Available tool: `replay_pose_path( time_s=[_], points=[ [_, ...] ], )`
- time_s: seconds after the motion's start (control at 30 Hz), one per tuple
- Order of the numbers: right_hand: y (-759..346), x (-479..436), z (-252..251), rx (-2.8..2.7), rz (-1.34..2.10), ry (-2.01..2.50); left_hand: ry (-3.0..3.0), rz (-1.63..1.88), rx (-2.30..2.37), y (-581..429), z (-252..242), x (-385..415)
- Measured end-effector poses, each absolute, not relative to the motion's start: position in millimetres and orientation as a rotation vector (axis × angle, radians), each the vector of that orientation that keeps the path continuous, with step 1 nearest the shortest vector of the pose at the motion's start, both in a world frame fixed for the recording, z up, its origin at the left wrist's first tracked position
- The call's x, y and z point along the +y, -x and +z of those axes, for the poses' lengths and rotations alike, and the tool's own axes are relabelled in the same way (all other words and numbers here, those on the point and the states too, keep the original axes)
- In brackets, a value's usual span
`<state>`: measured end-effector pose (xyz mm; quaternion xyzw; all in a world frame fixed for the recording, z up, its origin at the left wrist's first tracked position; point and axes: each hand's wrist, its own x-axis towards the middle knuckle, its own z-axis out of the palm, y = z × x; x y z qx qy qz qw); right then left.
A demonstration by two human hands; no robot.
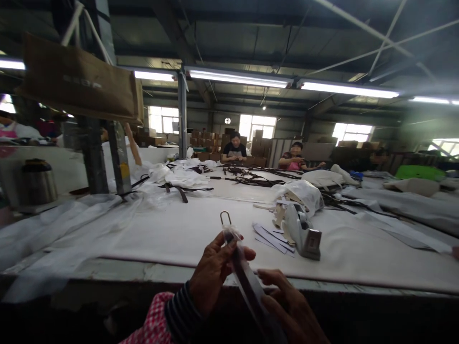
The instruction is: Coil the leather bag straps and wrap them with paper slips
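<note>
A dark strap (247, 286) with a translucent white wrap around it slants down from the middle of the view toward me. A narrow metal loop (225, 218) sticks out at its far end. My left hand (213, 267) pinches the strap just below that loop, thumb on top. Lower down, my right hand (292, 306) has bent fingers against the wrapped strap; part of its grip is hidden. Beyond my hands, several white paper strips (273, 238) lie beside a grey tape dispenser (304, 234).
White sheeting covers the wide table (172, 234). A plastic bag (299, 193) sits behind the dispenser, and dark straps (251, 177) lie farther back. A brown bag (82, 79) hangs from a post at left. Two people (234, 149) work across the table.
</note>
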<state>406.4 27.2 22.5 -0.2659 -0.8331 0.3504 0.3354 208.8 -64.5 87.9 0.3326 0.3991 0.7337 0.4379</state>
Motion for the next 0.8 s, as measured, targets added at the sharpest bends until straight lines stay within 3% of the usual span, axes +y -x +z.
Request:
replay_pose_path(
  time_s=[0.1, 0.27, 0.43, 0.6, 0.7, 0.8],
  points=[
    [-372, 13, 40, -2.123, 1.161, 0.506, -0.89, 1.791, 1.101, -204, 92, -72],
    [-354, 15, 68, -2.221, 1.336, 0.608, -0.923, 1.657, 1.245, -157, 108, -92],
    [-360, 26, 90, -2.422, 1.282, 0.59, -1.079, 1.263, 1.302, -124, 128, -98],
    [-352, 27, 101, -2.634, 1.022, 0.582, -1.279, 0.782, 1.275, -131, 113, -90],
    [-353, 31, 98, -2.657, 0.948, 0.652, -1.26, 0.742, 1.246, -138, 95, -93],
    [-358, 37, 93, -2.629, 1.138, 0.687, -1.219, 0.725, 1.21, -142, 78, -102]
  ],
)
